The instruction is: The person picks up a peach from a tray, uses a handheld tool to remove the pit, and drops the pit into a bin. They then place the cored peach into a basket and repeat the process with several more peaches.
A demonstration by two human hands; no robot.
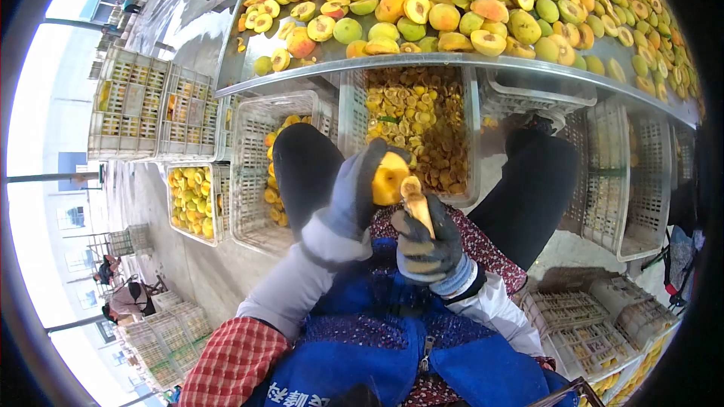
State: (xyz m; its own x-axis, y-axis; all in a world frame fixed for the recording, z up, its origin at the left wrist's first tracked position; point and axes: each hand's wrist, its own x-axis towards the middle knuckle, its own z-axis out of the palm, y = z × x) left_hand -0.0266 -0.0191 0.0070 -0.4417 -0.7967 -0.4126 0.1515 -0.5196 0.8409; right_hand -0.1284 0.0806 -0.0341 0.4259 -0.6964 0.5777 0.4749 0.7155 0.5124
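My left hand, in a grey glove, grips a yellow peach held up in front of my lap. My right hand, in a dark grey glove, is shut on a small tool with a yellowish tip that touches the lower right side of the peach. Both hands are above my blue apron, between my two knees in black trousers. Straight beyond the peach stands a white plastic crate filled with peach pits and scraps.
A steel table heaped with whole and halved peaches runs across the top. A white crate with halved peaches stands under it on the left, and another one further left. Empty crates are stacked at right and far left. Other people sit at lower left.
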